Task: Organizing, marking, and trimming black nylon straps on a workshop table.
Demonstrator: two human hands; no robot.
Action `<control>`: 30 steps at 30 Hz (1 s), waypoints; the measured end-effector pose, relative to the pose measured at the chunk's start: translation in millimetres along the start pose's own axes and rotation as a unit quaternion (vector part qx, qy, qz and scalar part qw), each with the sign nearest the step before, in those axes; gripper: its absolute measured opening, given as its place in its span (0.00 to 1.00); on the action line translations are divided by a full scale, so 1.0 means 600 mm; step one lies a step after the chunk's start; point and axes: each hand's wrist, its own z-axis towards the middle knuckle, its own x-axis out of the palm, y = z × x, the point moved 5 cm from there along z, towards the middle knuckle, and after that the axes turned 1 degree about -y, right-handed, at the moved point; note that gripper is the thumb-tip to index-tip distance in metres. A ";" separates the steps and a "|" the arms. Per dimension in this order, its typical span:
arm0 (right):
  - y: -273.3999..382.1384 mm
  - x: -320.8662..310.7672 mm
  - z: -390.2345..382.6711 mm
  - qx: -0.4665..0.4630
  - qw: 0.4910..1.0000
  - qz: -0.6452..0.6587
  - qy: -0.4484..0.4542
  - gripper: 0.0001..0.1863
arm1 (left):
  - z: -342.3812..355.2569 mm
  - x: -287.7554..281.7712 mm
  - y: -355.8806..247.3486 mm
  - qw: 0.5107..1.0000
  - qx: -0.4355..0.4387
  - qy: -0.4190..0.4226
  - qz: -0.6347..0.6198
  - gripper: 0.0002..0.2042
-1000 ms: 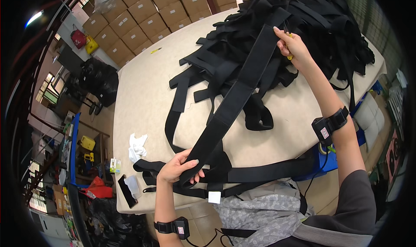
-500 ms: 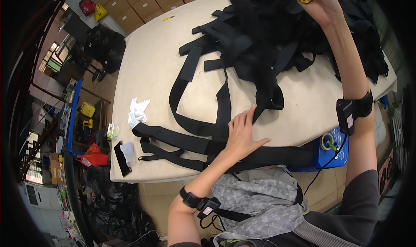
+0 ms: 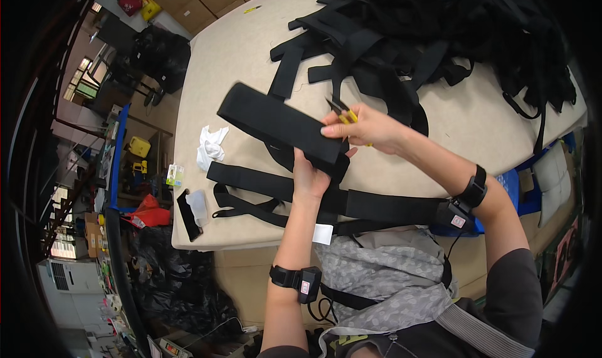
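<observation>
A folded black strap (image 3: pixel 269 116) is raised over the pale table. My left hand (image 3: pixel 311 175) supports it from below, its fingers partly hidden behind the fabric. My right hand (image 3: pixel 365 129) grips yellow-handled snips (image 3: pixel 343 113), blades pointing up-left, with the thumb pressed on the strap's end. Beneath, more black straps (image 3: pixel 394 208) lie along the near edge with a white tag (image 3: pixel 322 234). A large pile of black straps (image 3: pixel 451 19) covers the back right of the table (image 3: pixel 219 50).
Crumpled white cloth (image 3: pixel 211 146), a small packet (image 3: pixel 175 175) and a dark flat object (image 3: pixel 187 215) lie at the left. A yellow cutter (image 3: pixel 252 9) is at the back. Cartons (image 3: pixel 194 10) stand behind, black bags (image 3: pixel 157 276) at lower left, a blue container (image 3: pixel 506 183) under the right edge.
My right hand has swung from the upper right down to the middle with the snips and strap. My left hand has gone under the strap, which is now folded shorter.
</observation>
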 end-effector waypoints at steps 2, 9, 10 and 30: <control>-0.034 0.005 0.005 -0.015 1.000 -0.021 -0.014 0.14 | 0.020 -0.043 -0.005 0.998 0.024 -0.055 0.014 0.23; -0.096 -0.006 0.009 -0.080 0.996 -0.015 -0.026 0.09 | -0.002 -0.025 -0.004 0.996 0.061 -0.049 0.046 0.23; -0.108 -0.007 0.014 -0.080 0.996 -0.015 -0.026 0.09 | -0.001 -0.023 -0.002 0.995 0.062 -0.051 0.058 0.24; -0.141 -0.023 -0.024 -0.032 0.998 0.036 -0.044 0.14 | 0.003 0.201 -0.232 0.900 0.346 -0.022 0.263 0.10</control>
